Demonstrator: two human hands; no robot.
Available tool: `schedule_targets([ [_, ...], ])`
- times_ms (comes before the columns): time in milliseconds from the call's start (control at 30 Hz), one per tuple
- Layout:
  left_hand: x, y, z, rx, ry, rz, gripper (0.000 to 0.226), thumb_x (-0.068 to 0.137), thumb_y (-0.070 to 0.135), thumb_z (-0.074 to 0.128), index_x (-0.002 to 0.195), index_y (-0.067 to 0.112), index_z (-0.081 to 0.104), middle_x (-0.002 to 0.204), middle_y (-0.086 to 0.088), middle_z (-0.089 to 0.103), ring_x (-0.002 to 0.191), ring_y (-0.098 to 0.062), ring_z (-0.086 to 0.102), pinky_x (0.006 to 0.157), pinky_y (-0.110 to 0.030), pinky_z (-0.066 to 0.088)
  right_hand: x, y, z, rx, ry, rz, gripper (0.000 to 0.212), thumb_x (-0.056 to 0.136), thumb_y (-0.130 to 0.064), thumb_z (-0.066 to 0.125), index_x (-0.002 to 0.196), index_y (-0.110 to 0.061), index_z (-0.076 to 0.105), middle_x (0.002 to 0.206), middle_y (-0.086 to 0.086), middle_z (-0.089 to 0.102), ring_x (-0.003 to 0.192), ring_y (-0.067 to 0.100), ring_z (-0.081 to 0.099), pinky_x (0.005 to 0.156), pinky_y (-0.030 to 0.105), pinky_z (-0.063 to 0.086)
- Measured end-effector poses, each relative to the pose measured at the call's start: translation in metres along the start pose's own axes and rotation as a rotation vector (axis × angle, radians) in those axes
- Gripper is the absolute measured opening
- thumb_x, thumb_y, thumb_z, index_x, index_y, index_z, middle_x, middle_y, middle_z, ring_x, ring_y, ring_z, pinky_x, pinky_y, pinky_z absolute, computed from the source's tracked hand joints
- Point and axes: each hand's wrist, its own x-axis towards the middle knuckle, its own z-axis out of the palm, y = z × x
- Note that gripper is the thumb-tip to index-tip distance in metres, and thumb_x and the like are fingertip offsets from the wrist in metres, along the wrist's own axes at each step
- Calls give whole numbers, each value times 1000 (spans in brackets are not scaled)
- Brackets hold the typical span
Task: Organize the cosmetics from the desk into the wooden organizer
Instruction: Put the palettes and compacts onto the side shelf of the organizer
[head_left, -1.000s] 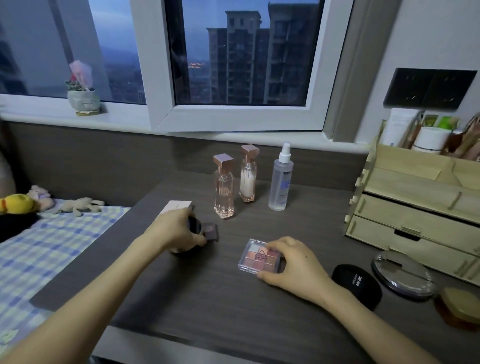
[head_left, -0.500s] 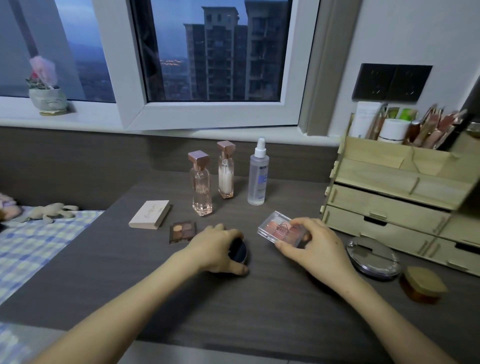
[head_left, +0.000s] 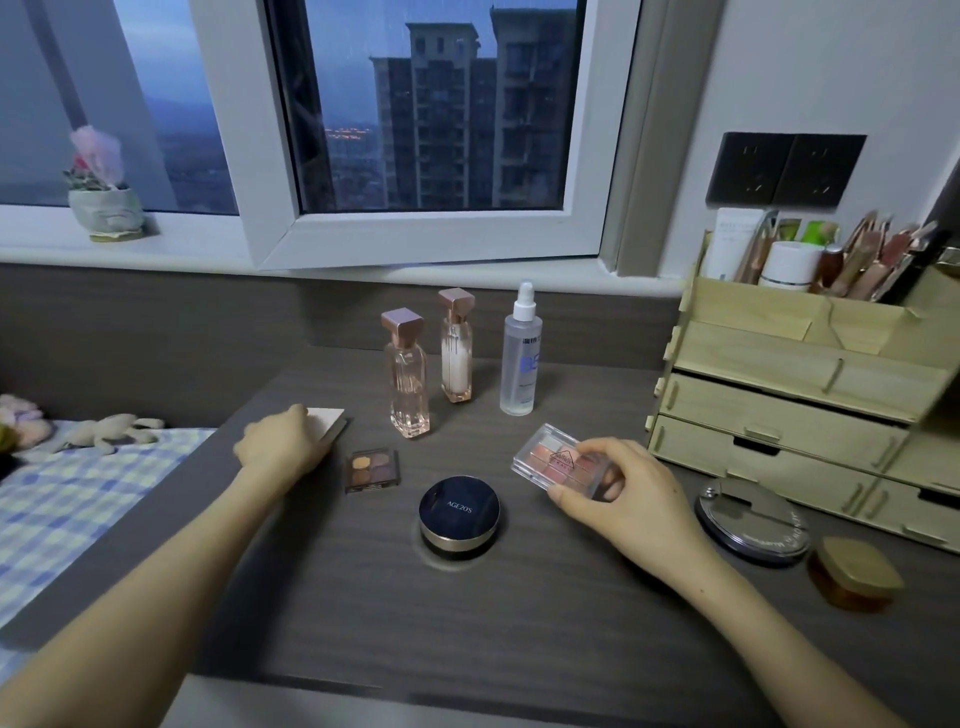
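My right hand (head_left: 621, 493) grips a clear pink eyeshadow palette (head_left: 550, 453), tilted just above the desk, left of the wooden organizer (head_left: 810, 400). My left hand (head_left: 283, 441) rests over a white flat box (head_left: 328, 420) at the desk's left; whether its fingers grip the box is hidden. A dark round compact (head_left: 460, 512) stands free between my hands. A small brown eyeshadow quad (head_left: 373, 469) lies beside my left wrist. Two pink bottles (head_left: 407, 371) (head_left: 456, 345) and a clear spray bottle (head_left: 521, 351) stand at the back.
A round dark mirror compact (head_left: 753, 519) and a gold-lidded jar (head_left: 852, 571) lie in front of the organizer's drawers. Tubes and brushes (head_left: 831, 260) fill its top compartments. A bed with a checked sheet (head_left: 67, 499) borders the desk's left edge. An open window frame (head_left: 426, 239) overhangs the back.
My left hand let go of the dark round compact and moved left onto the white box. My right hand lifted the pink palette slightly and shifted it toward the organizer.
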Motion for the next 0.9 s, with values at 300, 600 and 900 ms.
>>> schedule_targets([
  [300,-87,52,-71,-289,-118,467,44,69,46,73,109,29,66,104,-1,69,95,-21,63,80,-31,49,-3,13,-24,233,38,57,29,67,-31,80,87,-38,60,78,-3,59,57,8,48,59,19,42],
  [600,-159,216,-79,-765,-243,972,37,75,40,71,111,33,64,99,0,70,96,-13,64,89,-33,51,-16,30,-124,429,464,42,21,84,-23,65,104,-18,63,95,-6,64,80,-5,58,69,12,49],
  [900,-211,394,-71,-746,-270,1409,46,81,39,66,123,24,57,135,4,54,121,-13,49,95,-26,40,-12,71,-223,522,854,39,13,86,-38,54,96,-31,60,92,-8,59,84,15,56,66,23,47],
])
